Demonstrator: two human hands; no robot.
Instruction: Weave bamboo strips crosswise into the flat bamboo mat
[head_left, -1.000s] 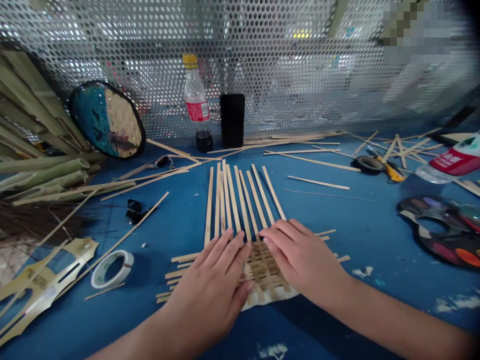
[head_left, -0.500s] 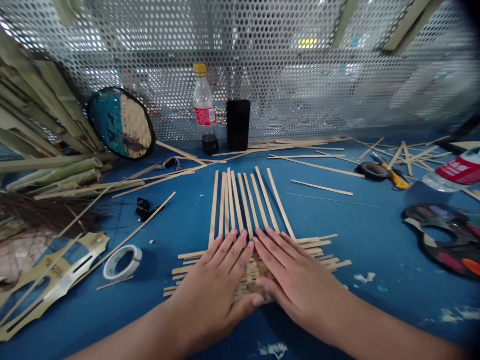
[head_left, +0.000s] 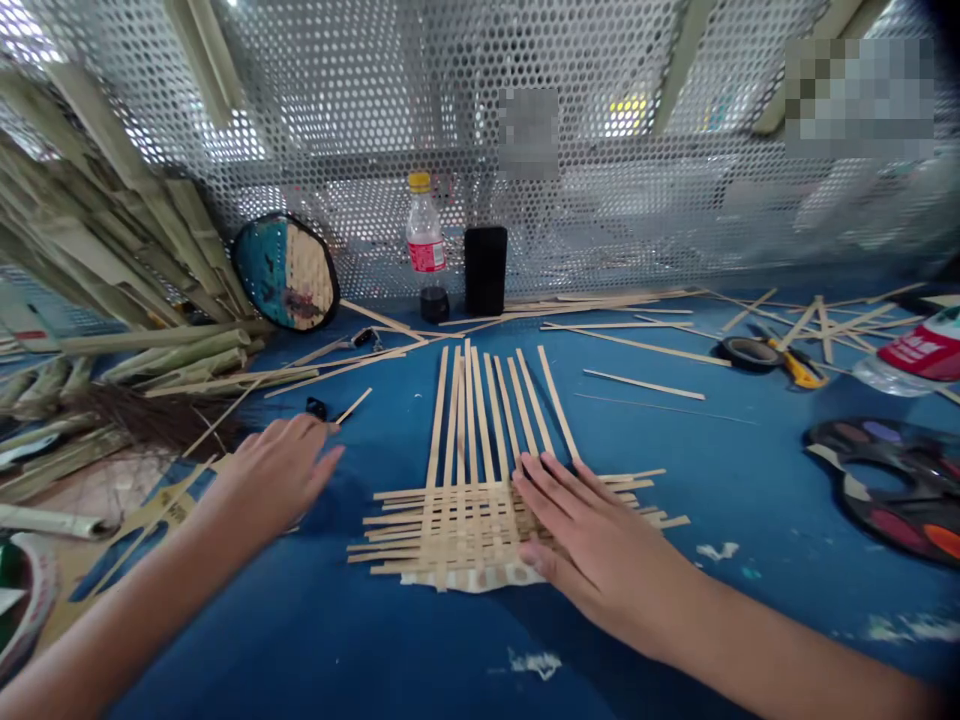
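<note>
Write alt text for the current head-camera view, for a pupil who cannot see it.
A right hand rests on a partly woven mat of pale strips on a blue table; the left hand is near a loose strip. Behind stand a bottle and a black phone-like slab, before a perforated metal screen.

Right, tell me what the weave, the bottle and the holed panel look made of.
Weave: probably bamboo, perhaps another wood, seemingly unpainted and matte; its flat strips are pale tan with straight edges.
Bottle: likely clear plastic, smooth and shiny; its upper part is see-through, though glass can't be ruled out.
Panel: probably bare metal; it's silvery grey with regular round holes.
</note>
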